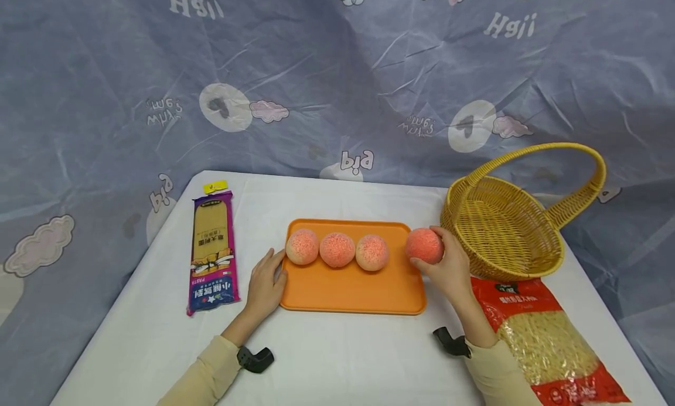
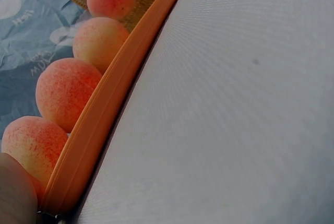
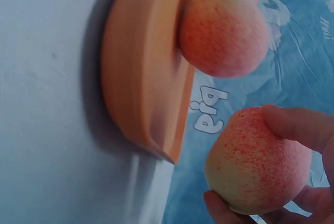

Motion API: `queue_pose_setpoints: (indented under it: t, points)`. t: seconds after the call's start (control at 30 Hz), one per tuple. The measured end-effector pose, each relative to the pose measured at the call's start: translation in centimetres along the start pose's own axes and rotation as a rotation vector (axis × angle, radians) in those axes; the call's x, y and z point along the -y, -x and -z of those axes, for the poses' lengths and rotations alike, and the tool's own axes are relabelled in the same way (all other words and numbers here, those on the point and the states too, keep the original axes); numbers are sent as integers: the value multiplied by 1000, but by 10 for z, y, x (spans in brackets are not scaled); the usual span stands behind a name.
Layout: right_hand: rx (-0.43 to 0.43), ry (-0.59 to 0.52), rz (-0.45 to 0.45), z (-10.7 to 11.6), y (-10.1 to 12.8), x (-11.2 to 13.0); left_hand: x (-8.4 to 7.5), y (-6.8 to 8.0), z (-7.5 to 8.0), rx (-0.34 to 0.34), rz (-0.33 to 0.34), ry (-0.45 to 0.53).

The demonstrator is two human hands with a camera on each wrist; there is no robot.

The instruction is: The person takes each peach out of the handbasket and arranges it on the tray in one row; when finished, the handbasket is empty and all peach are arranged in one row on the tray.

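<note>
Head view: my right hand [image 1: 448, 265] grips a peach [image 1: 424, 245] just off the right edge of the orange tray [image 1: 353, 289], between the tray and the wicker basket [image 1: 501, 230]; three more peaches [image 1: 337, 249] sit in a row on the tray. My left hand [image 1: 265, 283] lies flat, fingers relaxed, against the tray's left edge on the worktop [image 1: 327, 359]. Left wrist view: tray rim [image 2: 104, 114] and the row of peaches [image 2: 65, 91] run away from the camera; the hand itself barely shows. Right wrist view: fingers [image 3: 297, 127] curl round the held peach [image 3: 255, 161]. Judged light, firm, slightly fuzzy, so unlikely to slip; best cupped round its widest part. Near-round, no clear long axis; I cannot tell which way the stem end points.
</note>
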State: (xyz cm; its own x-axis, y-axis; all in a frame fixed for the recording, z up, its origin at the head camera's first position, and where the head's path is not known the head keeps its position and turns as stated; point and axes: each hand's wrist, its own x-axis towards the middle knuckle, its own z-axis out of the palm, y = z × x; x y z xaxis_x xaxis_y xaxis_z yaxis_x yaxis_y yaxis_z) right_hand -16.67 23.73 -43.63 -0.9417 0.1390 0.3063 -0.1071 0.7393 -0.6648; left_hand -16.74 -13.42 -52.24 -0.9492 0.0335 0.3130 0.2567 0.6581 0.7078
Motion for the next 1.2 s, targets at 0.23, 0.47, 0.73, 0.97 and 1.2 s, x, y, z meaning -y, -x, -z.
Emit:
queue_pose_setpoints:
  t: [0.23,0.47,0.73,0.97,1.2]
  points:
    - [116,26,22,-16,-2,-2,0,0,-1,-21,-15,-4]
    - [172,31,36,-26,-4,-5,-1,0,1,-1,6,8]
    - [207,21,48,-30,-4,-6,-1,0,2,13,18,18]
    - [238,17,46,-31,-2,-3,-1,0,2,11,19,12]
    - [255,19,42,-27,0,-1,-1,0,1,10,17,16]
